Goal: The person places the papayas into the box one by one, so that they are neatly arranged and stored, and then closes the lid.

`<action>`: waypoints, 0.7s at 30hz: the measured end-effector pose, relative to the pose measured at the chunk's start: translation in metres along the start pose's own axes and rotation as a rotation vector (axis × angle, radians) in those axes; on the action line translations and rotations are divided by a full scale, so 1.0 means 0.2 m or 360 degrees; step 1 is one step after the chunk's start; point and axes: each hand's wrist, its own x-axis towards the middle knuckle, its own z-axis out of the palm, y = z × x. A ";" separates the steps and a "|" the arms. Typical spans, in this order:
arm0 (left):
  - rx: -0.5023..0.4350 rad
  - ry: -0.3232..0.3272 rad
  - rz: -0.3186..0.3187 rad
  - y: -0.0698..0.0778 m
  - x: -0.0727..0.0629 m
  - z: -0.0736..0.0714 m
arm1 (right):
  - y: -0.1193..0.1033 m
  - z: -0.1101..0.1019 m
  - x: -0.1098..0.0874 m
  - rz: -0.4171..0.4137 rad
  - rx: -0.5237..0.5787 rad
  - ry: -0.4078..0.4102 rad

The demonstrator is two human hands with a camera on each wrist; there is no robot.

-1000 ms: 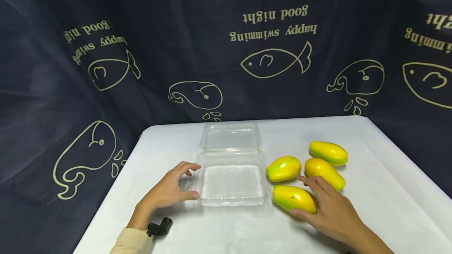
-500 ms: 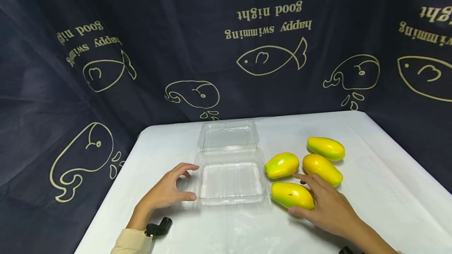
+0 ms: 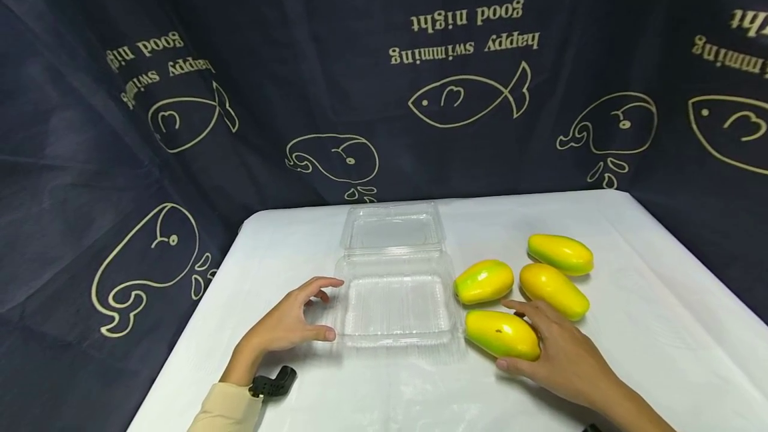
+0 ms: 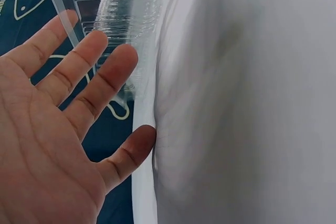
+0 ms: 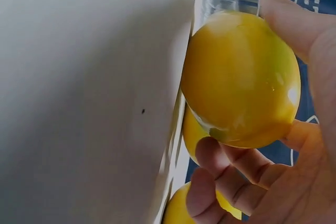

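My left hand (image 3: 287, 319) is spread at the left side of a clear plastic clamshell box (image 3: 399, 339), fingers apart and thumb low. In the left wrist view its fingertips (image 4: 119, 61) are at the box's ribbed wall; whether they touch it I cannot tell. My right hand (image 3: 561, 355) curls round the nearest yellow-green papaya (image 3: 503, 334), which lies on the table just right of the box. The right wrist view shows the thumb on one side of that papaya (image 5: 241, 77) and the fingers on the other.
Three more papayas lie behind: one beside the box (image 3: 483, 281), a middle one (image 3: 555, 291) and the farthest (image 3: 561, 254). The box's lid (image 3: 393, 229) is folded back, away from me. A white cloth covers the table (image 3: 660, 325); a dark printed curtain (image 3: 384, 85) hangs behind it.
The head view has shifted slightly. Both hands, the papayas and the box stay in nearly the same places relative to each other.
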 end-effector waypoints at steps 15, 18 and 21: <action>-0.0017 -0.0010 -0.0041 0.02 0.00 -0.01 | -0.01 -0.01 0.01 0.0023 -0.0006 -0.0071; -0.0006 -0.0014 -0.0053 0.02 0.00 -0.01 | -0.01 -0.01 0.01 0.0041 0.0015 -0.0099; -0.0021 -0.0021 -0.0080 0.02 -0.01 -0.01 | -0.01 -0.02 0.01 0.0060 0.0032 -0.0116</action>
